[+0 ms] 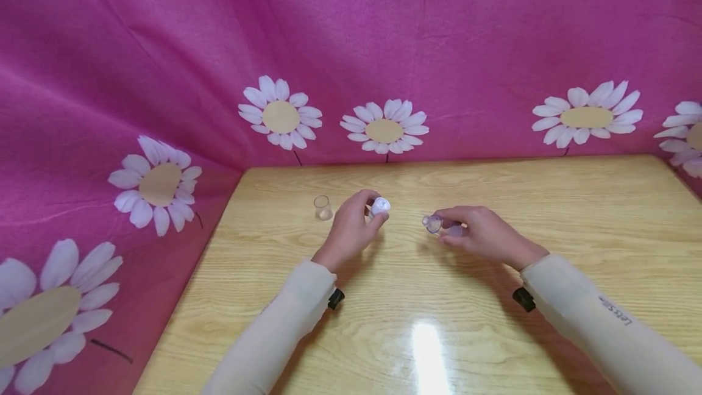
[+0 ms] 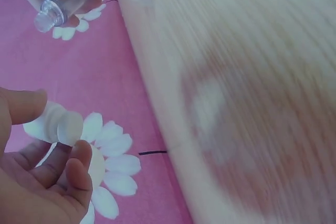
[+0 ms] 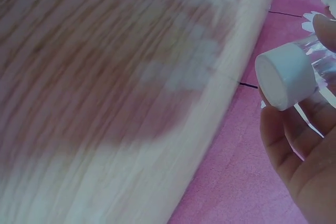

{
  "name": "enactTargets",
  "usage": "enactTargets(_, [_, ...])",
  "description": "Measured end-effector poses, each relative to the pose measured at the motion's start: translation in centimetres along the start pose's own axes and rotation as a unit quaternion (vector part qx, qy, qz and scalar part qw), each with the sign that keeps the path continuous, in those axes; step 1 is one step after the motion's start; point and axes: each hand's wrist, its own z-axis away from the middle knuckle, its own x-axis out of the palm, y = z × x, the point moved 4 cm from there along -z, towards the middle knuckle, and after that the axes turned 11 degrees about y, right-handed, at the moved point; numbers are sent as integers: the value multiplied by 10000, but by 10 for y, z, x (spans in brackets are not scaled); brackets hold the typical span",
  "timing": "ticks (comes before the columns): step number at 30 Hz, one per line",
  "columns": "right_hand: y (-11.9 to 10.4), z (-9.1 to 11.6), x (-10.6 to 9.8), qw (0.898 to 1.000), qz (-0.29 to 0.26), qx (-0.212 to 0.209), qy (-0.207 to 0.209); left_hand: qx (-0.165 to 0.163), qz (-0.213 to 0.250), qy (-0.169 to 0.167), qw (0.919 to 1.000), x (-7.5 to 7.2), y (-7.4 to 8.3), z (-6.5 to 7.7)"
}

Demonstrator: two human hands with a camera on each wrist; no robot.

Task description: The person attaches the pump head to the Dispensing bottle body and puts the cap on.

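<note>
My left hand (image 1: 351,227) grips a small white bottle (image 1: 379,206) between thumb and fingers, above the middle of the table. In the left wrist view the white bottle (image 2: 47,124) lies tilted, its wider round end (image 2: 71,128) pointing away from the palm. Across from it, my right hand (image 1: 485,233) pinches a small clear bottle (image 1: 432,224), its narrow clear tip turned left toward the other hand. At its opposite end the right wrist view shows a wide white cylindrical part (image 3: 286,76). The two bottles are apart.
A clear cup (image 1: 323,208) stands on the wooden table (image 1: 466,188), just left of my left hand. Pink cloth (image 1: 471,29) with daisies hangs behind the table and along its left side. Light glares off the tabletop near the front.
</note>
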Motion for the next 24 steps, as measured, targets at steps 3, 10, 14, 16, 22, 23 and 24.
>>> enactTargets(3, [-1, 0, 0, 10000, 10, 28, 33, 58, 56, 38, 10000, 0, 2, 3])
enactTargets(10, [-4, 0, 0, 10000, -18, -13, 13, 229, 193, 27, 9995, 3, 0, 9])
enactTargets(14, [-7, -1, -1, 10000, -8, -74, 66, 365, 234, 40, 9991, 2, 1, 11])
enactTargets(16, [-8, -2, -2, 9998, -17, -147, 90, 333, 241, 33, 9991, 1, 1, 13])
enactTargets(22, [-13, -3, -2, 9996, -11, -263, 75, 234, 245, 213, 9992, 0, -1, 14])
enactTargets(23, [-14, -3, -2, 9996, 0, -279, 84, 253, 256, 260, 9990, 0, -1, 14])
enactTargets(24, [-14, -3, -1, 9995, 9, -290, 90, 278, 270, 300, 9988, 0, -2, 14])
